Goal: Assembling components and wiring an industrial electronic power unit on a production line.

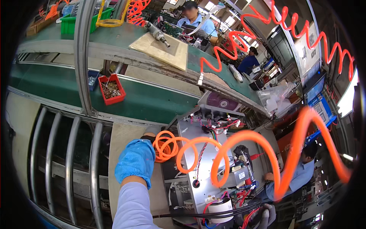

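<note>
My left arm reaches forward, with a blue sleeve cover point(135, 162) at the wrist. My left hand point(151, 132), in a dark and grey glove, is beside an orange coiled air hose point(164, 147); its fingers are mostly hidden. In a grey glove, my right hand point(268, 214) is at the lower edge, fingers curled by black cables point(213, 214); what it grips does not show clearly. Between the hands stands an open metal machine chassis point(202, 152) with coloured wires, a circuit module point(242, 175) and a white cylindrical part point(220, 210).
A red bin of screws point(111, 91) sits on the green lower shelf point(152, 103). Metal rollers point(70, 164) are at left. An air tool point(157, 34) rests on a board point(177, 53) on the upper bench. Orange hose coils cross at right; a co-worker point(293, 175) stands close beyond the chassis.
</note>
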A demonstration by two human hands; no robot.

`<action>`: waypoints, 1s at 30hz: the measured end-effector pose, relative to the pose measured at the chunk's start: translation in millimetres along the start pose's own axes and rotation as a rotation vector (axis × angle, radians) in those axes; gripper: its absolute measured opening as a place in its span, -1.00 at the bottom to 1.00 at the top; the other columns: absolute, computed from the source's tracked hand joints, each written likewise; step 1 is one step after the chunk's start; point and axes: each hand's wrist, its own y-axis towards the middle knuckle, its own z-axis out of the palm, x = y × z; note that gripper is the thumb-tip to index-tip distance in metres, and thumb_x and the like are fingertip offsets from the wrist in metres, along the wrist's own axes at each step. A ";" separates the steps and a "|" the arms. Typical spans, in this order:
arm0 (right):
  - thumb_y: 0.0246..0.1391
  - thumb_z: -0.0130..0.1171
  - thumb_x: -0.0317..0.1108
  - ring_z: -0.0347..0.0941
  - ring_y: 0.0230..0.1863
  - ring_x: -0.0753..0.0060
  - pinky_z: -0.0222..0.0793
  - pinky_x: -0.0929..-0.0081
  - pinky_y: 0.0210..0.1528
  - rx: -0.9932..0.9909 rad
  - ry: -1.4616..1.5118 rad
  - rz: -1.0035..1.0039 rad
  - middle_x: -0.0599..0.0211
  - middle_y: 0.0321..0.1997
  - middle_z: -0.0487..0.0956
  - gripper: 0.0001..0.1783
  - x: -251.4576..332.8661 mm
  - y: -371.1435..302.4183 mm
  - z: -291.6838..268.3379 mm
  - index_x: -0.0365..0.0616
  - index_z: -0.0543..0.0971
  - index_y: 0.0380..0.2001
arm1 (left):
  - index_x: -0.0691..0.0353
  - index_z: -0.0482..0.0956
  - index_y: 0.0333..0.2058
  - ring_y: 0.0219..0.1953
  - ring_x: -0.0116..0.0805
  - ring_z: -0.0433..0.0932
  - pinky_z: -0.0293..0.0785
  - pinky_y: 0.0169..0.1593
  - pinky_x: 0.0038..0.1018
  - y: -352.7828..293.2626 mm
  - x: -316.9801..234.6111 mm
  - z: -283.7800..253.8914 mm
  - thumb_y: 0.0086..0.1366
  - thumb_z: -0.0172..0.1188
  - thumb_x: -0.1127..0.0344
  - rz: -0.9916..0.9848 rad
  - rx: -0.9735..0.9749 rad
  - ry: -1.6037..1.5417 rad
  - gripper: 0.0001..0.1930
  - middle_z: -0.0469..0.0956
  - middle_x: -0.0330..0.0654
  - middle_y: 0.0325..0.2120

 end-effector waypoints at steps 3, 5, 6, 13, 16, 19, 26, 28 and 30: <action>0.24 -0.03 -0.20 0.39 -0.25 0.48 0.34 0.53 -0.14 -0.011 0.061 0.101 0.36 -0.26 0.52 -0.64 6.1 -2.4 2.0 -0.32 0.54 -0.18 | 0.14 0.65 -0.20 -0.13 0.07 0.57 0.46 -0.06 -0.16 1.7 10.6 -2.5 0.13 0.15 0.09 0.008 0.014 -0.049 -0.67 0.62 0.06 -0.24; 0.24 -0.04 -0.21 0.40 -0.23 0.47 0.35 0.50 -0.12 0.005 0.093 0.122 0.35 -0.25 0.53 -0.65 8.0 -2.2 2.1 -0.31 0.54 -0.18 | 0.13 0.65 -0.20 -0.13 0.07 0.57 0.47 -0.06 -0.16 -8.2 17.8 -1.1 0.13 0.15 0.10 0.006 0.028 -0.066 -0.67 0.61 0.06 -0.24; 0.24 -0.04 -0.21 0.40 -0.23 0.47 0.35 0.50 -0.12 0.005 0.102 0.121 0.35 -0.25 0.53 -0.65 8.7 -2.2 1.6 -0.31 0.54 -0.18 | 0.13 0.65 -0.20 -0.12 0.07 0.57 0.47 -0.06 -0.16 -17.3 21.1 1.2 0.12 0.15 0.11 0.007 0.031 -0.084 -0.67 0.61 0.07 -0.23; 0.24 0.00 -0.22 0.43 -0.21 0.44 0.37 0.46 -0.11 -0.033 0.211 0.154 0.28 -0.23 0.56 -0.63 -8.7 -7.0 -1.1 -0.35 0.55 -0.16 | 0.29 0.66 -0.34 -0.22 0.20 0.57 0.49 -0.14 -0.13 -60.5 37.5 -4.1 0.14 0.20 0.04 -0.049 -0.110 -0.328 -0.63 0.60 0.15 -0.32; 0.24 0.01 -0.24 0.44 -0.29 0.43 0.39 0.48 -0.17 -0.007 0.142 -0.028 0.26 -0.29 0.56 -0.64 -25.2 -4.2 -4.0 -0.38 0.54 -0.14 | 0.26 0.62 -0.33 -0.30 0.09 0.53 0.45 -0.22 -0.20 -74.4 64.1 -27.1 0.18 0.18 0.04 -0.062 -0.147 -0.594 -0.65 0.57 0.08 -0.36; 0.24 0.01 -0.25 0.44 -0.32 0.43 0.40 0.50 -0.22 0.016 0.135 -0.117 0.24 -0.31 0.56 -0.64 -35.9 -1.9 -7.2 -0.40 0.54 -0.15 | 0.23 0.59 -0.32 -0.38 -0.02 0.49 0.42 -0.30 -0.26 -123.8 93.7 -29.6 0.21 0.16 0.04 -0.141 -0.018 -0.893 -0.67 0.53 0.01 -0.41; 0.20 0.01 -0.33 0.45 -0.41 0.40 0.38 0.48 -0.33 -0.038 0.158 -0.228 0.22 -0.40 0.56 -0.68 -51.0 -1.8 -3.7 -0.42 0.52 -0.18 | 0.16 0.50 -0.30 -0.55 -0.27 0.40 0.33 -0.49 -0.42 -258.5 114.8 -2.8 0.30 0.11 0.04 -0.310 0.192 -1.313 -0.71 0.46 -0.16 -0.52; 0.22 -0.06 -0.34 0.37 -0.43 0.47 0.29 0.53 -0.35 -0.086 0.224 -0.249 0.27 -0.37 0.49 -0.68 -60.4 0.4 3.8 -0.41 0.49 -0.14 | 0.14 0.47 -0.29 -0.60 -0.34 0.37 0.31 -0.55 -0.46 -273.5 109.7 -2.9 0.32 0.10 0.04 -0.326 0.186 -1.360 -0.72 0.43 -0.21 -0.55; 0.22 -0.12 -0.34 0.29 -0.45 0.53 0.22 0.55 -0.37 -0.108 0.293 -0.145 0.32 -0.40 0.42 -0.67 -68.1 -2.3 2.1 -0.40 0.48 -0.14 | 0.12 0.45 -0.28 -0.65 -0.41 0.35 0.28 -0.60 -0.51 -281.9 99.0 -5.2 0.35 0.08 0.04 -0.327 0.160 -1.399 -0.73 0.41 -0.25 -0.58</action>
